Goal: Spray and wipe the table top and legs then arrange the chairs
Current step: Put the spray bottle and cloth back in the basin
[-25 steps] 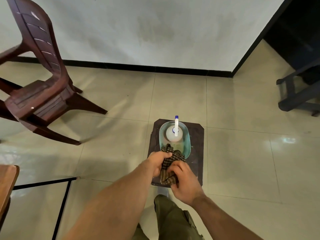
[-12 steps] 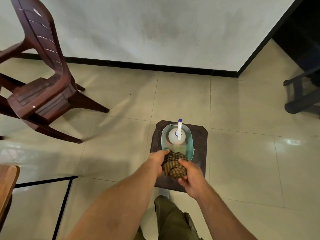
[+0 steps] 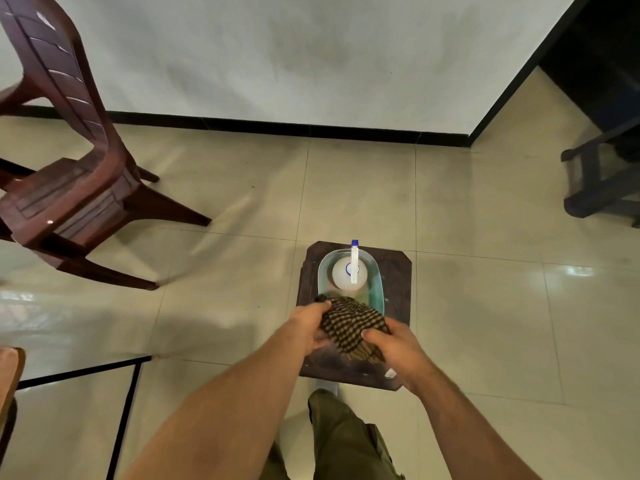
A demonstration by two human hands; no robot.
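A brown-and-black checked cloth is bunched between both my hands over the near end of a pale green basket. My left hand grips its left side and my right hand grips its right side. A white spray bottle with a blue-tipped nozzle stands in the basket's far half. The basket sits on a dark brown stool on the tiled floor. A dark red plastic chair stands to the left. The wooden table edge and its black metal frame show at the lower left.
A white wall with a black skirting runs across the back. Dark furniture legs stand at the right edge beside a dark opening. My own leg in olive trousers is just below the stool. Cream floor tiles lie between chair and stool.
Both hands have spread the cloth wider and brought it a little toward me over the basket's near end. The view has shifted slightly; the chair and the bottle stayed put.
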